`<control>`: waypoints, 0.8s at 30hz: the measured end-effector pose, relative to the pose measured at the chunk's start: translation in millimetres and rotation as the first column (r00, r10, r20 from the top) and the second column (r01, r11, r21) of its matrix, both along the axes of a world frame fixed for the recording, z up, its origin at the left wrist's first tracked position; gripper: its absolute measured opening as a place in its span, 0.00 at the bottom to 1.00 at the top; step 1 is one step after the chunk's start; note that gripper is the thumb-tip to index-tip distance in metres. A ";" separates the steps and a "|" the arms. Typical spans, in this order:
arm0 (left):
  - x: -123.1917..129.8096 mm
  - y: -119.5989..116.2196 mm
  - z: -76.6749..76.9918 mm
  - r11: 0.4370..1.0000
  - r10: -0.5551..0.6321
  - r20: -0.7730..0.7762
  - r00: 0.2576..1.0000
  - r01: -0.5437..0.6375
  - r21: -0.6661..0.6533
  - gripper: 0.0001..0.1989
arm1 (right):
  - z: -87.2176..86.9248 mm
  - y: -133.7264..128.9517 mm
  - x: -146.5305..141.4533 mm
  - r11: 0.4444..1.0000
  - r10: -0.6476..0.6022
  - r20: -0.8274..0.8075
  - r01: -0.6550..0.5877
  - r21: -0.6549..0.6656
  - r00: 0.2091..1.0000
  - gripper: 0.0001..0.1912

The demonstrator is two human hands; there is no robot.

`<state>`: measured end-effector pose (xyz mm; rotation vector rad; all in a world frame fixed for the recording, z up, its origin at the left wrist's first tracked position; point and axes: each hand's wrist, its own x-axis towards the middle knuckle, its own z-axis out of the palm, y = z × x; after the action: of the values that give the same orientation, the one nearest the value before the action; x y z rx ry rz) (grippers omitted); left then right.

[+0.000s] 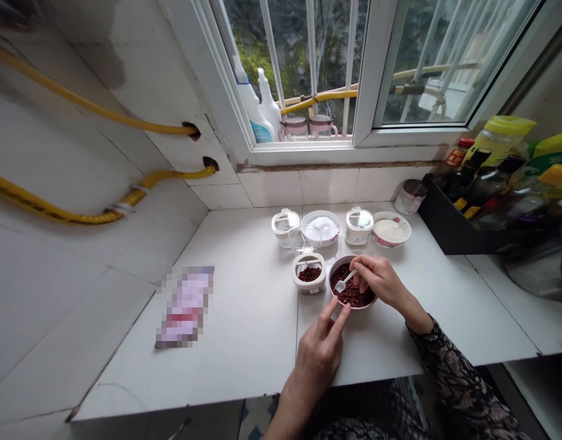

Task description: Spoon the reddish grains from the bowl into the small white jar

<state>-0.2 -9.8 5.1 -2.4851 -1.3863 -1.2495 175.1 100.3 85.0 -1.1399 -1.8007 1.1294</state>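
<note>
My right hand (378,278) pinches the handle of a small white spoon (341,285) over a bowl (353,307) of dark reddish-brown bits. At the bowl's near rim, my left hand (321,345) rests two outstretched fingertips, with its other fingers mostly hidden. Left of the bowl stands a white jar (310,288) with its clear lid raised, holding similar dark bits. Behind are a bowl of white grains (321,228), a bowl of pale powder or grains (391,230), and two white lidded containers (285,226) (358,226).
A pink-and-white packet (186,308), partly pixelated, lies on the left of the white counter (244,318). At the right stands a black box (455,235) of bottles, with a small jar (410,196) beside it. Spray bottles (262,107) stand at the window.
</note>
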 end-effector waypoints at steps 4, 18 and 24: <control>-0.1 0.4 -0.7 1.000 -0.004 0.008 1.000 0.004 0.001 0.31 | -0.3 0.4 0.7 0.997 0.015 -0.046 -0.019 -0.081 0.999 0.11; 0.1 -0.2 -0.2 1.000 0.002 0.006 1.000 -0.002 -0.010 0.32 | -1.2 5.1 4.3 0.983 -0.110 -0.145 0.086 -0.165 0.983 0.15; 0.9 0.3 -0.5 1.000 0.000 0.014 1.000 0.000 -0.001 0.32 | -1.4 5.2 2.5 0.972 -0.132 -0.174 0.093 -0.217 0.976 0.16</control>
<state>0.7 -9.5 4.6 -2.4818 -1.3907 -1.2686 177.6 105.5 83.5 -1.1959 -1.4818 1.3329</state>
